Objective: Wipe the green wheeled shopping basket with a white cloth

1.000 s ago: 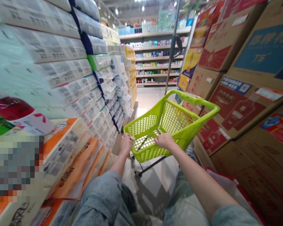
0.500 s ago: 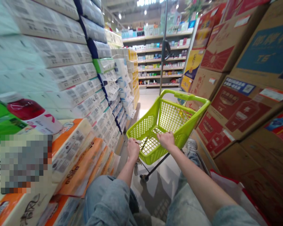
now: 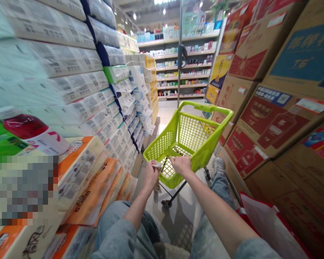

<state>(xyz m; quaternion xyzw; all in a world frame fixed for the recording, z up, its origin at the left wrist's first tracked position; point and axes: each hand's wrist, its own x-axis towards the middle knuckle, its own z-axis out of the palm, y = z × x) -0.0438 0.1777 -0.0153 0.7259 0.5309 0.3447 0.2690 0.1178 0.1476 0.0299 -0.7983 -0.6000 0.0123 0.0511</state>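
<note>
A yellow-green shopping cart (image 3: pixel 194 129) stands in front of me, its basket of open mesh and its handle at the far side. My left hand (image 3: pixel 151 174) is closed on a pale cloth (image 3: pixel 157 164) at the basket's near left corner, and part of the cloth hangs below the hand. Over the basket's near end is my right hand (image 3: pixel 181 164), fingers bent together; whether it holds anything is hidden. Under the basket, a dark wheel (image 3: pixel 166 203) rests on the floor.
Tissue packs (image 3: pixel 78 79) are stacked along the left, with a red-and-white bottle (image 3: pixel 32 129) on a nearer pile. Cardboard boxes (image 3: pixel 283 118) rise on the right. A red-edged bag (image 3: pixel 270 223) lies lower right. Stocked shelves (image 3: pixel 183 68) stand beyond.
The cart has shifted slightly left. My right hand has moved left over the basket, and more of the cloth shows at my left hand.
</note>
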